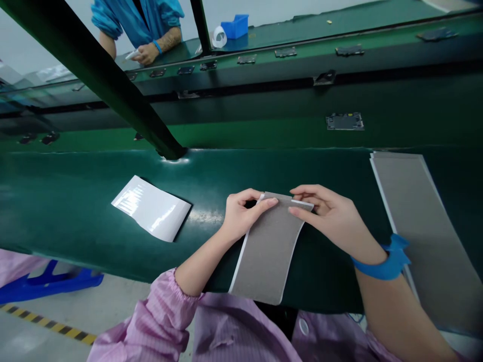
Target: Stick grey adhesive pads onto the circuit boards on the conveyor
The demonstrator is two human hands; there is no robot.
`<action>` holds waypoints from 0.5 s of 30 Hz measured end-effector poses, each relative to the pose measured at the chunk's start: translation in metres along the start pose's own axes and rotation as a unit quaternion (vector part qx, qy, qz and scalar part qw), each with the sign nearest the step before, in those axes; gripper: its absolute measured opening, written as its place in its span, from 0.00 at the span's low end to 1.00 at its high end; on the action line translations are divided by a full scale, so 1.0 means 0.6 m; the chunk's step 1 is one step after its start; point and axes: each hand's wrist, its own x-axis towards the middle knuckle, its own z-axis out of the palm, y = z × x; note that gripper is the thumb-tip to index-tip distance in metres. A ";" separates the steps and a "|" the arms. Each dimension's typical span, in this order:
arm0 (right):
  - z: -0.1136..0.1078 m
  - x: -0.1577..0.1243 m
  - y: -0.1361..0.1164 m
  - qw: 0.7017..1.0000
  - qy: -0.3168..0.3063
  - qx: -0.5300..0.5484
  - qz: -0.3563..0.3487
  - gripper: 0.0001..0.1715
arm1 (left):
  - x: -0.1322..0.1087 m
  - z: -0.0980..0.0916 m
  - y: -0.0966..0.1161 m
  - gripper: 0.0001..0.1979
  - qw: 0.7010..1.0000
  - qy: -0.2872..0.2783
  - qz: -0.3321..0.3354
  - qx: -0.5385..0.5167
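Note:
A grey pad strip point(268, 251) with a white backing lies over the near edge of the green bench point(75, 211), its lower end hanging toward me. My left hand point(241, 213) pinches the strip's top left corner with thumb and forefinger. My right hand point(324, 213) pinches the top right corner, where a white layer edge shows. A blue band point(385, 261) sits on my right wrist.
A glossy white sheet point(153, 207) lies on the bench to the left. A stack of grey sheets point(422, 221) lies at right. Beyond, a green conveyor point(264, 136) carries small dark parts point(344, 121). A slanted dark post point(113, 85) crosses left. Another person in blue point(145, 30) works at the far side near a blue bin point(234, 25).

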 end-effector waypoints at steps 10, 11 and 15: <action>-0.002 0.001 -0.004 0.997 0.032 -0.053 -0.050 0.21 | -0.002 0.006 -0.004 0.14 1.000 -0.021 -0.003 0.005; -0.002 0.001 -0.003 0.996 0.034 -0.058 -0.052 0.21 | -0.001 0.006 -0.003 0.15 1.000 -0.021 -0.003 0.005; -0.003 0.000 0.001 0.995 0.028 -0.087 -0.050 0.20 | 0.000 0.007 0.001 0.15 1.000 -0.024 -0.002 0.004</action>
